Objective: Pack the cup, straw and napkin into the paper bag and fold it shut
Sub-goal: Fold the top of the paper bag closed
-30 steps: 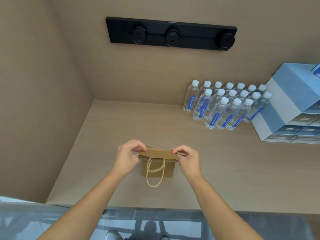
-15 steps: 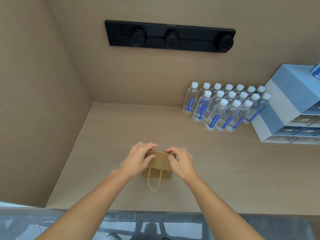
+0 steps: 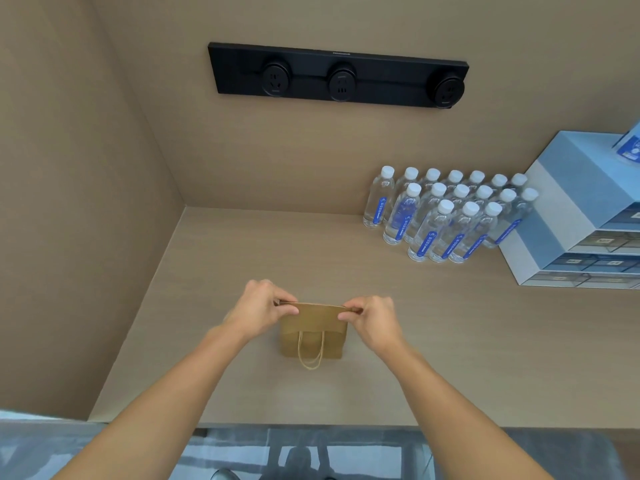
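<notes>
A small brown paper bag (image 3: 313,332) stands upright on the beige counter (image 3: 242,258), its top folded over toward me and its cord handles hanging down the front. My left hand (image 3: 259,308) pinches the left end of the folded top. My right hand (image 3: 372,317) pinches the right end of the same fold. No cup, straw or napkin shows anywhere; the bag's inside is hidden by the fold.
Several water bottles (image 3: 446,216) stand in rows at the back right. A blue and white drawer box (image 3: 568,216) sits beside them at the right edge. A black socket strip (image 3: 337,76) hangs on the back wall. A side wall closes off the left.
My hands have moved from pressing on the middle of the folded top out to its two ends, where they now pinch it. The fold looks deeper than a second ago.
</notes>
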Demonstrator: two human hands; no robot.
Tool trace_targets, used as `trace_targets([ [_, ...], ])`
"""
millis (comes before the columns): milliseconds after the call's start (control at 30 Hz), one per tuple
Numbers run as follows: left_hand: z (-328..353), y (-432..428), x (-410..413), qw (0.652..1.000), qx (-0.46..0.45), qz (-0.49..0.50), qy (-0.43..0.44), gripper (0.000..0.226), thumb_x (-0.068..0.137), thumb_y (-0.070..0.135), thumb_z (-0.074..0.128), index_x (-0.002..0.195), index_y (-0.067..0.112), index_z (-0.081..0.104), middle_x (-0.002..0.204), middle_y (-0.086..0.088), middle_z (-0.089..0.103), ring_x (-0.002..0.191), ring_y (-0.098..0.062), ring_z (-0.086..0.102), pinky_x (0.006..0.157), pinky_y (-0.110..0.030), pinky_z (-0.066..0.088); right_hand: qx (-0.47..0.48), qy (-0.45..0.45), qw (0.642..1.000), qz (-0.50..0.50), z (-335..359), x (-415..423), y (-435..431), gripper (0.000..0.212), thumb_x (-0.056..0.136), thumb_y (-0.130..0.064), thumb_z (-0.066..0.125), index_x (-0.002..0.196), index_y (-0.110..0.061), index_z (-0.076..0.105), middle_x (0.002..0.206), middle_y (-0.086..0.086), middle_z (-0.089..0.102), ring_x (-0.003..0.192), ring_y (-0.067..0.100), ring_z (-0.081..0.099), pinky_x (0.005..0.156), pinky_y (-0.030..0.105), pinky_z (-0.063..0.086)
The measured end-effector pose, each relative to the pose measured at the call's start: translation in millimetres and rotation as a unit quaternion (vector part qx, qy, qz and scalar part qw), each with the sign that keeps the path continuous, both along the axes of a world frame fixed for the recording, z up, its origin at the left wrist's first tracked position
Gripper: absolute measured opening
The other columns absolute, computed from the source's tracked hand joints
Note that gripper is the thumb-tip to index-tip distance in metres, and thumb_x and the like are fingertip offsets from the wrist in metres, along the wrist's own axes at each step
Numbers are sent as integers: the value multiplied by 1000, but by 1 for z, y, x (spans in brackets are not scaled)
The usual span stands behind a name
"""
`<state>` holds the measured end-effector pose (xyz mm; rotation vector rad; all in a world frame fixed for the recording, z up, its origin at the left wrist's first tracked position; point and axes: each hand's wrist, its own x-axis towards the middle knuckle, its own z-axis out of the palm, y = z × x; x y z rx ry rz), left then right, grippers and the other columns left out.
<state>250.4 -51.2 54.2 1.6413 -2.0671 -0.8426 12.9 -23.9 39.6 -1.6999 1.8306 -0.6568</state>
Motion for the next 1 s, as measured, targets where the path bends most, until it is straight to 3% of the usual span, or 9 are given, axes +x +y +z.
trace_targets([
  [100, 0, -5, 6, 999, 25, 23, 15, 11, 75, 24, 83, 86, 24, 82, 78, 6, 77, 68, 24, 57, 67, 6, 36, 1, -16, 1000, -10, -3, -4, 0, 10, 74, -16, 81, 80, -9, 78, 75, 12, 76, 66, 24, 62, 67, 22, 45],
  [200, -1, -5, 11, 998, 37, 45, 38, 11, 76, 22, 82, 86, 26, 81, 84, 7, 80, 69, 23, 60, 73, 4, 40, -3, -19, 1000, -10, -4, -2, -1, 6, 76, -13, 79, 80, -9, 77, 73, 10, 75, 69, 26, 63, 65, 20, 41],
  [300, -4, -1, 10, 993, 45, 75, 77, 14, 77, 15, 81, 88, 24, 81, 87, 6, 80, 72, 20, 64, 76, 3, 42, -10, -38, 999, -27, -5, -2, 2, 11, 75, -12, 79, 86, -8, 78, 78, 7, 76, 69, 16, 62, 70, 17, 41],
  [467, -5, 9, 3, 980, 59, 132, 139, 22, 70, 12, 86, 78, 32, 80, 79, 9, 79, 79, -1, 73, 83, -17, 53, -1, -78, 996, -43, -4, 1, 6, 19, 75, -11, 80, 93, -7, 77, 83, 7, 75, 73, 13, 61, 76, 18, 45],
  [567, -9, 15, -4, 974, 78, 152, 151, 26, 67, 11, 88, 87, 25, 81, 91, 4, 80, 84, -9, 75, 85, -22, 55, 33, -124, 989, -67, -7, -1, 8, 17, 74, -11, 80, 90, -10, 77, 71, 2, 68, 66, 16, 58, 60, 7, 38],
  [667, -17, 20, -8, 969, 98, 155, 163, 41, 63, 7, 90, 100, 20, 77, 101, -2, 78, 91, -15, 74, 88, -30, 58, 61, -154, 985, -50, -12, -3, 12, 10, 73, -11, 79, 81, -17, 77, 67, 4, 69, 60, 16, 56, 53, 5, 39],
  [767, -23, 22, -9, 977, 107, 125, 137, 52, 59, 6, 91, 102, 27, 71, 100, 4, 76, 93, -8, 71, 77, -15, 56, 79, -151, 985, -36, -16, -4, 13, 14, 73, -12, 79, 84, -20, 77, 66, 4, 68, 58, 15, 54, 56, 11, 41],
  [900, -33, 17, -7, 974, 126, 107, 154, 58, 55, 7, 94, 102, 27, 66, 99, 1, 74, 88, -9, 69, 80, -21, 54, 98, -170, 980, -24, -25, 0, 8, 23, 72, -10, 79, 90, -24, 77, 66, 3, 69, 58, 13, 56, 53, 6, 41],
  [1000, -40, 6, -4, 968, 150, 93, 179, 58, 55, 5, 93, 100, 30, 65, 95, 6, 72, 74, 2, 68, 68, -14, 53, 116, -193, 974, -30, -28, 3, -1, 23, 72, -7, 79, 90, -22, 78, 76, 4, 76, 66, 16, 65, 60, 13, 48],
])
